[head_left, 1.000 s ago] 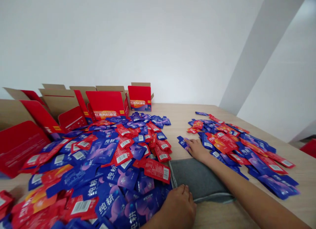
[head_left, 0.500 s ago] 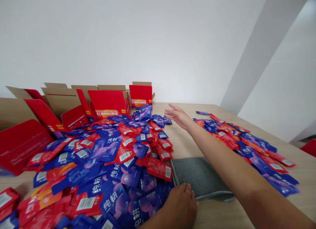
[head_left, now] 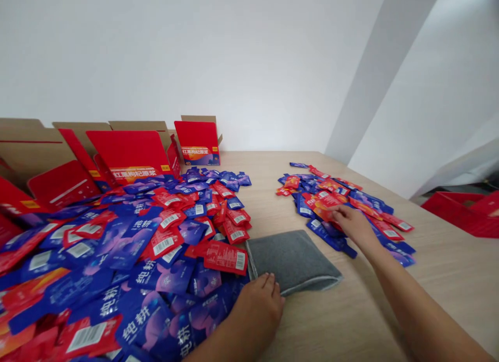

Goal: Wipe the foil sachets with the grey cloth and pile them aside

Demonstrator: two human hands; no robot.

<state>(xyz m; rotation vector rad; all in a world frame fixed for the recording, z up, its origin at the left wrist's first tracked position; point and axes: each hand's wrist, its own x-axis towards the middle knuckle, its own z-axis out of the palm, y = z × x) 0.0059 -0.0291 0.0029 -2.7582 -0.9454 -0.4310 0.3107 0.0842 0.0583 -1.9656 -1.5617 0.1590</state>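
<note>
1. Far L: row of red boxes (head_left: 127, 146), cardboard flaps up, tops open. Can't see what's inside from here; fronts & flaps block the view.
2. In front of them, L pile (head_left: 128, 242): red & blue pouches, heaped every which way, some barcode side up. It crowds right up to the boxes and hides their lower fronts.
3. Back, just R of the row: rear box (head_left: 197, 141), upright, printed "40", one flap up. Contents hidden too.
4. L hand (head_left: 259, 302) rests btwn L pile and the grey pad (head_left: 292, 258), fingers close together on the pad's near L corner. Thumb's out of sight; can't tell if it's gripping.
5. Pad lies flat on the table (head_left: 268, 201), btwn the two piles, touching L pile's edge.
6. R pile (head_left: 310, 182), smaller, same red/blue mix. R hand (head_left: 353, 224) is over its near side, thumb & fingertips close together at an orange-red pouch (head_left: 323, 202) on top. Can't tell if they're clamped on it. R hand & wrist hide some pouches.
7. Far R, beyond the table edge: R box (head_left: 462, 211), red, partly cut off.
</note>
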